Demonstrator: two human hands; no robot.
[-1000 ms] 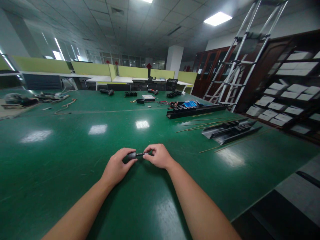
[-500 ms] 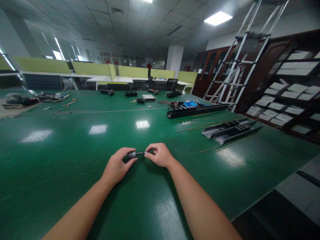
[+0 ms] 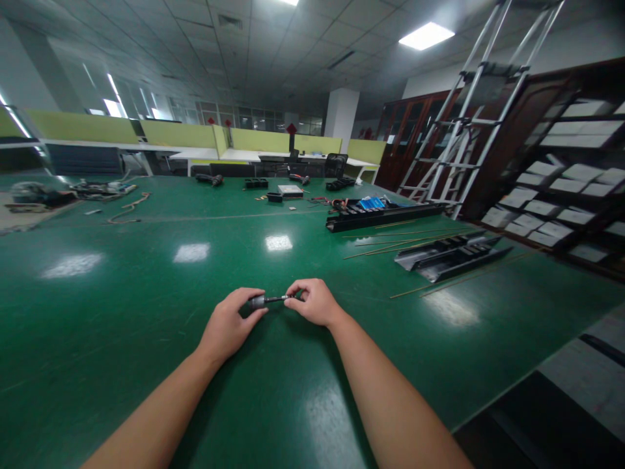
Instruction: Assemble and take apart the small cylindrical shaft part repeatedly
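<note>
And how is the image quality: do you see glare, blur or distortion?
Head view: white glare patches on the green table; head view: the metal frame slants strongly, probably lens distortion; head view: the rod-like object between left hand and right hand looks soft, detail unclear.

Between my left fingers (image 3: 256, 316) and right fingers (image 3: 296, 284), the cylinder (image 3: 259, 302) is grey with a black end; the slim shaft (image 3: 275, 299) is dark, brightening to silver at my right fingertips. Around them, the tabletop (image 3: 146, 293) is glossy green, patterned with pale scratches and white patches of reflected light. Beyond my right fingers and to their right, the thin rods (image 3: 405, 293) are yellowish-brown, the long channel (image 3: 385, 218) black, and the packet (image 3: 372, 203) bright blue. Straight past my fingers, the partition panels (image 3: 258, 141) are yellow-green and the diamond ornament (image 3: 291, 129) red. Far right of my fingers, the ladder (image 3: 463, 165) is silver.
</note>
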